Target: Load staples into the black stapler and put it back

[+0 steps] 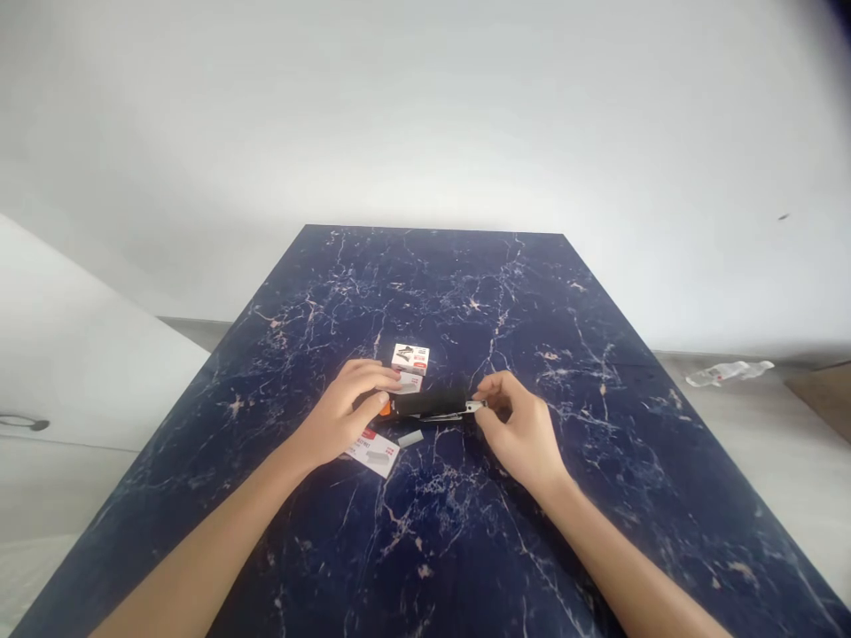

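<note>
A black stapler (432, 405) with an orange end lies sideways between my hands, low over the table. My left hand (352, 403) grips its orange end, thumb on the near side and fingers stretched along the far side. At the other end, my right hand (515, 421) pinches the silver metal tip between thumb and fingers. A small strip of staples (410, 439) rests on the table just in front of the stapler. Partly under my left hand is a white and red staple box (382, 455). Beyond the fingers sits another white box (410, 357) with a stapler picture.
The dark blue marble-patterned table (458, 292) narrows toward a pale wall (425, 115). A clear plastic bottle (728, 372) lies on the floor at right, near a brown cardboard piece (824, 399). A white door or panel (80, 346) stands at left.
</note>
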The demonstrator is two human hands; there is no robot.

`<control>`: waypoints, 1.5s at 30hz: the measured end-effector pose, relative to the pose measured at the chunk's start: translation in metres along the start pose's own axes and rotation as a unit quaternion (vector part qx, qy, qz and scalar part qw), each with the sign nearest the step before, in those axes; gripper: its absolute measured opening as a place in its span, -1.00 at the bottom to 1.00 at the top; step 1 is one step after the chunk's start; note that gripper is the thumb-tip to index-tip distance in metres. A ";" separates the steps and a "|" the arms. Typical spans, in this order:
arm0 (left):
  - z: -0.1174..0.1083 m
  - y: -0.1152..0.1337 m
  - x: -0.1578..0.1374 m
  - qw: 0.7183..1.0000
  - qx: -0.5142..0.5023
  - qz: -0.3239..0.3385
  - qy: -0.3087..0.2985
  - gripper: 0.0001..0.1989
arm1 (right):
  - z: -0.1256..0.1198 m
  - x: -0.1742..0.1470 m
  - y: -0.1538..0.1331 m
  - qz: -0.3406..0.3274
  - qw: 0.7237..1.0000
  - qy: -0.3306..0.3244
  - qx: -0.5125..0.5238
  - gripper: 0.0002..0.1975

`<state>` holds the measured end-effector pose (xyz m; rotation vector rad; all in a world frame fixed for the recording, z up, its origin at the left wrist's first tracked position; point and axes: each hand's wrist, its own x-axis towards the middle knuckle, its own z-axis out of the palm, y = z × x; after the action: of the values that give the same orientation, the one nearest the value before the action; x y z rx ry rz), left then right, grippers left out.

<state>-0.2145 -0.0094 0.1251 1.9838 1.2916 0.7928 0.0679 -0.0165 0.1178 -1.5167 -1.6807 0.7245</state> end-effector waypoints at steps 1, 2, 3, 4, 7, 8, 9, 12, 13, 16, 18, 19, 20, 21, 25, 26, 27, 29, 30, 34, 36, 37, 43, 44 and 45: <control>0.000 0.000 0.000 1.000 -0.003 -0.002 0.002 -0.73 | -0.001 0.000 0.001 0.011 1.000 0.019 -0.015 -0.86; -0.001 0.001 0.000 1.000 -0.006 -0.002 0.001 -0.74 | -0.001 0.000 0.002 0.020 0.999 0.036 -0.031 -0.88; -0.001 0.001 0.000 1.000 -0.007 -0.001 -0.003 -0.74 | -0.001 0.000 0.003 0.027 0.997 0.048 -0.046 -0.88; -0.002 0.002 -0.001 1.000 -0.008 0.002 -0.008 -0.73 | -0.001 0.000 0.004 0.031 0.996 0.057 -0.059 -0.88; -0.003 0.004 -0.004 0.999 -0.001 0.023 -0.030 -0.70 | -0.003 0.002 0.006 0.028 0.995 0.061 -0.080 -0.87; -0.003 0.004 -0.005 0.999 0.004 0.028 -0.034 -0.69 | -0.004 0.002 0.006 0.016 0.994 0.069 -0.086 -0.85; -0.003 0.005 -0.006 0.999 0.009 0.031 -0.035 -0.68 | -0.005 0.002 0.006 -0.010 0.992 0.084 -0.096 -0.84; -0.001 0.009 -0.008 0.999 0.023 0.026 -0.009 -0.67 | -0.005 -0.006 0.000 -0.176 0.971 0.114 -0.112 -0.78; 0.000 0.010 -0.008 0.999 0.027 0.028 0.004 -0.67 | -0.002 -0.012 -0.003 -0.246 0.960 0.091 -0.103 -0.76; 0.001 0.011 -0.007 0.997 0.037 0.053 0.029 -0.67 | 0.009 -0.031 -0.017 -0.379 0.920 -0.065 -0.079 -0.66; 0.001 0.011 -0.006 0.996 0.045 0.070 0.033 -0.66 | 0.017 -0.040 -0.023 -0.392 0.903 -0.139 -0.109 -0.62; 0.001 0.011 -0.006 0.996 0.046 0.074 0.033 -0.66 | 0.020 -0.041 -0.024 -0.391 0.898 -0.157 -0.127 -0.63; 0.001 0.011 -0.006 0.995 0.047 0.076 0.031 -0.66 | 0.021 -0.041 -0.024 -0.392 0.894 -0.168 -0.138 -0.66; 0.000 0.011 -0.006 0.995 0.046 0.078 0.030 -0.66 | 0.021 -0.038 -0.022 -0.391 0.892 -0.175 -0.142 -0.71; 0.000 0.013 -0.006 0.995 0.054 0.084 0.024 -0.66 | 0.014 -0.024 -0.011 -0.361 0.906 -0.176 -0.134 -0.81; 0.001 0.014 -0.006 0.994 0.058 0.090 0.022 -0.65 | 0.012 -0.022 -0.010 -0.354 0.909 -0.171 -0.137 -0.82; 0.002 0.014 -0.006 0.993 0.063 0.095 0.020 -0.65 | 0.010 -0.020 -0.010 -0.353 0.910 -0.167 -0.138 -0.82; 0.003 0.013 -0.007 0.992 0.072 0.102 0.018 -0.64 | 0.006 -0.020 -0.013 -0.365 0.908 -0.164 -0.126 -0.81; 0.004 0.012 -0.007 0.992 0.075 0.100 0.018 -0.63 | 0.003 -0.020 -0.015 -0.373 0.907 -0.161 -0.113 -0.81; 0.004 0.005 -0.006 0.997 0.061 0.047 0.031 -0.66 | -0.014 -0.016 -0.017 -0.364 0.926 -0.087 -0.057 -0.80; 0.003 0.002 -0.005 0.998 0.041 0.023 0.034 -0.67 | -0.023 -0.009 -0.012 -0.337 0.939 -0.035 -0.055 -0.78; 0.002 0.001 -0.005 0.999 0.032 0.017 0.033 -0.68 | -0.028 -0.005 -0.009 -0.323 0.944 -0.024 -0.060 -0.78; 0.000 0.002 -0.004 0.998 0.023 0.023 0.048 -0.70 | -0.041 0.003 0.004 -0.265 0.948 -0.118 -0.128 -0.78; 0.000 0.003 -0.004 0.998 0.024 0.026 0.050 -0.71 | -0.041 0.002 0.003 -0.260 0.948 -0.124 -0.135 -0.78; 0.000 0.004 -0.004 0.998 0.025 0.028 0.051 -0.72 | -0.041 0.001 0.002 -0.256 0.949 -0.124 -0.139 -0.78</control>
<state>-0.2141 -0.0145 0.1279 2.0501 1.3325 0.9073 0.1024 -0.0183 0.1393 -1.1106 -2.3244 0.4185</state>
